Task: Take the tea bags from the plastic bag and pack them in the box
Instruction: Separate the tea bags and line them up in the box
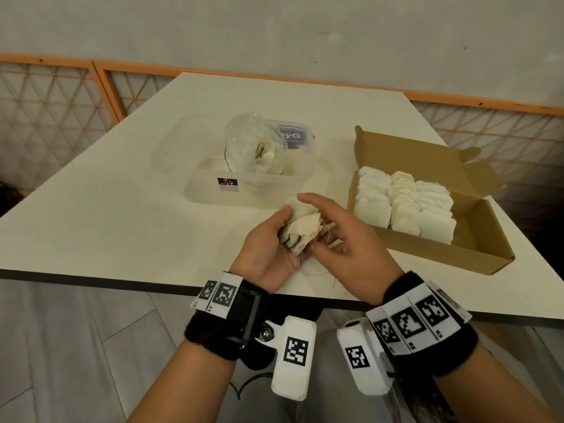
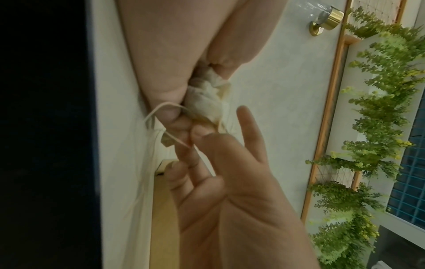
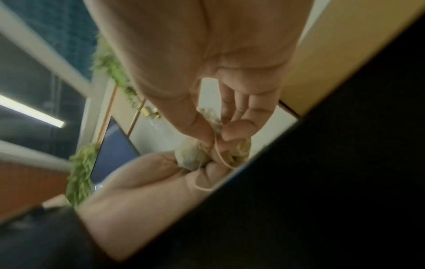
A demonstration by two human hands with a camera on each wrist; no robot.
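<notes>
My left hand [image 1: 282, 239] grips a bunch of pale tea bags [image 1: 300, 230] just above the table's front edge. My right hand [image 1: 323, 239] meets it from the right. Its thumb and a finger pinch one tea bag of the bunch with its string, while the index finger sticks out straight. The wrist views show the same pinch on the tea bags [image 2: 204, 98] [image 3: 193, 156]. A crumpled clear plastic bag [image 1: 256, 151] with more tea bags lies behind the hands. To the right stands the open cardboard box [image 1: 476, 236], holding rows of tea bags [image 1: 403, 199].
The plastic bag sits in a clear plastic container [image 1: 213, 190] with a blue-labelled lid [image 1: 294, 137] behind it. The white table [image 1: 106, 209] ends close under my wrists. The box's flap [image 1: 412, 151] stands open at the back. An orange lattice fence [image 1: 61, 96] lines the far side.
</notes>
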